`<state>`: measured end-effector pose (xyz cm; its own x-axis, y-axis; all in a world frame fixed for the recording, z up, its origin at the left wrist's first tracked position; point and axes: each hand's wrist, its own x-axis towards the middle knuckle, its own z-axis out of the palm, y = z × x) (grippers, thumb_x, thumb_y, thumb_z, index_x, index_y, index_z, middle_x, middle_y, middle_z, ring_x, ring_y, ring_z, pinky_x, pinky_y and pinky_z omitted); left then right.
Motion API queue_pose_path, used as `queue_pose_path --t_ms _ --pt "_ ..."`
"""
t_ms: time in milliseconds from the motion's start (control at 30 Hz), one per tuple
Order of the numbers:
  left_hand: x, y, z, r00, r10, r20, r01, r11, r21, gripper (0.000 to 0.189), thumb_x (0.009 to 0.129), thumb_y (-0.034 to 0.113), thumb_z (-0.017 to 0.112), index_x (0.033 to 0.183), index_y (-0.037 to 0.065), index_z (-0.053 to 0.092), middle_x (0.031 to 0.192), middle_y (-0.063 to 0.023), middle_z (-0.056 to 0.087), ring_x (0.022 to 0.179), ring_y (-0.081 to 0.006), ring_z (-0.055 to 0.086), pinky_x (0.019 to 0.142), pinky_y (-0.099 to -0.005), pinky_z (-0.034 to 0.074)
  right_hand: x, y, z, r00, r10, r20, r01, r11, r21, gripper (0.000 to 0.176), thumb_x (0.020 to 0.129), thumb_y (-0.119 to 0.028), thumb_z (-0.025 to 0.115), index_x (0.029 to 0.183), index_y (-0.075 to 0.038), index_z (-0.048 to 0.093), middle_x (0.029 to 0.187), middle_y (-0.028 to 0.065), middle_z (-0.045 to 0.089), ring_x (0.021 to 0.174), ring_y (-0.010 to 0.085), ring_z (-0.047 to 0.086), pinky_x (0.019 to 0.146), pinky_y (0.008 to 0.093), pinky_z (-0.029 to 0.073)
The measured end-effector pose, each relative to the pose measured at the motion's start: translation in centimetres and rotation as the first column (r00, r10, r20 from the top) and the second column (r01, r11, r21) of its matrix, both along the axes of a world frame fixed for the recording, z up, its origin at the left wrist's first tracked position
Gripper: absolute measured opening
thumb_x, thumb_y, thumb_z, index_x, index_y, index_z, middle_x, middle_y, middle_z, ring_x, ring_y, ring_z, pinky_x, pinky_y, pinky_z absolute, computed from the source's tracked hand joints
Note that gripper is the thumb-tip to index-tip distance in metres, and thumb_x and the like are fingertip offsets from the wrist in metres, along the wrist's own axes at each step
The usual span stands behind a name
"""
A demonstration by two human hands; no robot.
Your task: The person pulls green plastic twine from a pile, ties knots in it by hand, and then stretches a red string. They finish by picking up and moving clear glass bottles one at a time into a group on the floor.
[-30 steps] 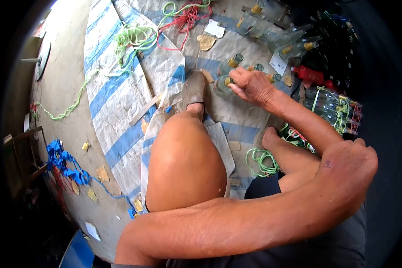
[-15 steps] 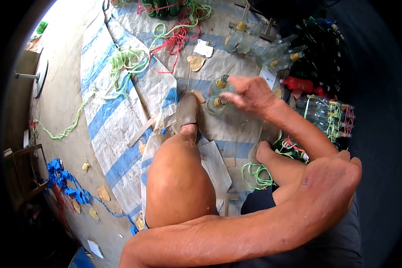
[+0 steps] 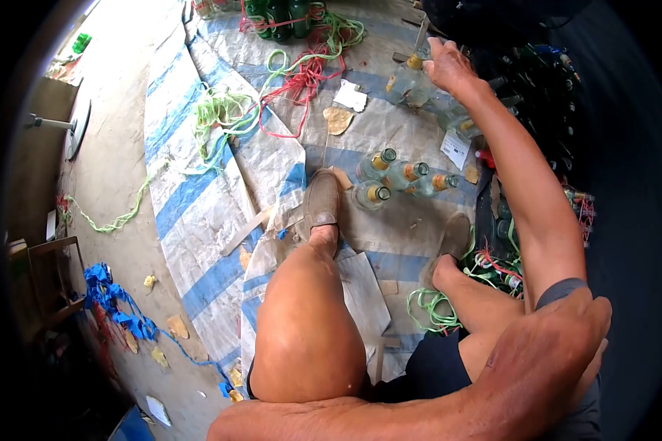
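My right hand (image 3: 452,70) is stretched out to the far side of the sheet, beside a clear glass bottle (image 3: 412,84) with a yellow neck label. Its thumb is near the bottle's neck and apart from the fingers; I see nothing held. Nearer my shoe, several clear glass bottles with yellow neck labels stand grouped, one of them a front bottle (image 3: 370,195) and another a right-hand bottle (image 3: 440,185). My left forearm lies across my lap, and my left hand (image 3: 566,323) is bent at the wrist by my right upper arm, its fingers hidden.
A white and blue striped sheet (image 3: 198,242) covers the floor. Green string (image 3: 224,110) and red string (image 3: 305,77) lie tangled on it. Green bottles (image 3: 278,18) stand tied at the back. Dark bottles (image 3: 544,95) crowd the right. Blue strips (image 3: 114,298) lie at left.
My right hand has left the bottles near my shoe and moved away to the far bottles. More bottles now show in the near group. The view has shifted slightly.
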<state>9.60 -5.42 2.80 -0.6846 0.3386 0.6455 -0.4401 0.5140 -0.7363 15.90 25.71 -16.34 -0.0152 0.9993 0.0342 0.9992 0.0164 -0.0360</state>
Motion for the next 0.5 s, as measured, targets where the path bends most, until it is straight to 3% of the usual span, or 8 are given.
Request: queue_pose_path --t_ms 100,167,300,400,500 --pt "1.4 0.6 -0.9 0.997 0.049 0.065 -0.057 0.990 0.129 0.117 0.061 0.100 0.058 0.119 0.000 0.069 0.120 -0.0179 0.065 0.113 -0.0329 0.059 0.101 -0.0390 0.047 0.6 2.6 -1.6 0.999 -0.044 0.006 0.045 0.998 -0.042 0.053 0.097 -0.025 0.066 0.145 -0.011 0.048 0.143 0.0259 0.050 0.127 0.0479 0.056 0.105 0.0523 0.048" --pt "1.0 -1.3 0.3 0.990 -0.112 0.090 0.103 0.989 0.102 0.119 0.062 0.101 0.056 0.123 -0.001 0.067 0.124 -0.0190 0.063 0.114 -0.0363 0.058 0.102 -0.0404 0.046 1.1 3.2 -2.9 1.000 -0.007 0.014 0.007 1.000 -0.022 0.043 0.098 -0.023 0.065 0.136 -0.011 0.051 0.142 0.0237 0.049 0.127 0.0465 0.057 0.104 0.0531 0.050" --pt "1.6 -1.6 0.2 0.993 -0.068 0.093 0.062 0.996 0.061 0.117 0.064 0.100 0.056 0.125 0.000 0.067 0.125 -0.0184 0.062 0.113 -0.0362 0.058 0.101 -0.0406 0.046 1.2 3.1 -4.7 0.996 0.085 -0.019 -0.085 0.996 -0.004 0.035 0.096 -0.021 0.067 0.126 -0.009 0.054 0.137 0.0215 0.052 0.122 0.0465 0.058 0.100 0.0532 0.051" --pt "2.1 -1.5 -0.3 0.995 -0.023 0.098 0.021 0.999 0.027 0.116 0.066 0.099 0.056 0.125 0.001 0.067 0.125 -0.0180 0.062 0.113 -0.0361 0.057 0.101 -0.0407 0.046 1.1 1.8 -5.9 0.980 0.165 -0.114 -0.142 0.972 0.185 0.032 0.093 -0.019 0.069 0.120 -0.010 0.055 0.128 0.0208 0.059 0.116 0.0464 0.061 0.095 0.0537 0.052" --pt "2.5 -1.7 -0.3 0.994 0.005 0.112 -0.005 1.000 -0.002 0.114 0.067 0.098 0.056 0.126 0.001 0.067 0.126 -0.0176 0.062 0.113 -0.0360 0.057 0.101 -0.0409 0.046 0.8 0.7 -6.9 0.973 0.218 -0.074 -0.200 0.960 0.198 0.032 0.092 -0.018 0.071 0.120 -0.013 0.055 0.118 0.0204 0.063 0.112 0.0463 0.063 0.092 0.0540 0.053"
